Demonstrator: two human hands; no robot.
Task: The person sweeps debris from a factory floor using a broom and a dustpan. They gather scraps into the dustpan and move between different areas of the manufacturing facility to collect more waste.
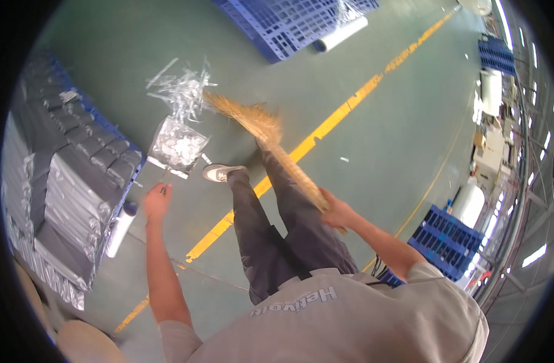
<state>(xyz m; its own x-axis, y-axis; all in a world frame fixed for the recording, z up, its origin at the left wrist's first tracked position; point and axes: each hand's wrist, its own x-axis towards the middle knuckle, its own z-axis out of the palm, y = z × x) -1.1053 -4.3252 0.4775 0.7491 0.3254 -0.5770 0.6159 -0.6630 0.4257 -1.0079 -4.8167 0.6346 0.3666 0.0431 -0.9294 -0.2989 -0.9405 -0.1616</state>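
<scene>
My left hand (157,202) is closed around the thin handle of a dustpan (162,166), which rests low at the floor with white and clear plastic scraps (181,148) in it. My right hand (337,212) grips the handle of a straw broom (255,123). The broom slants away to the left, and its bristle tips reach the right side of a loose heap of clear plastic strips (189,88). That heap lies on the floor just beyond the dustpan.
Stacked grey wrapped bundles (71,199) stand on the left, beside a white roll (121,230). A blue pallet (289,27) with another white roll (343,34) lies ahead. A yellow floor line (349,106) runs diagonally. More blue pallets (446,239) are at right.
</scene>
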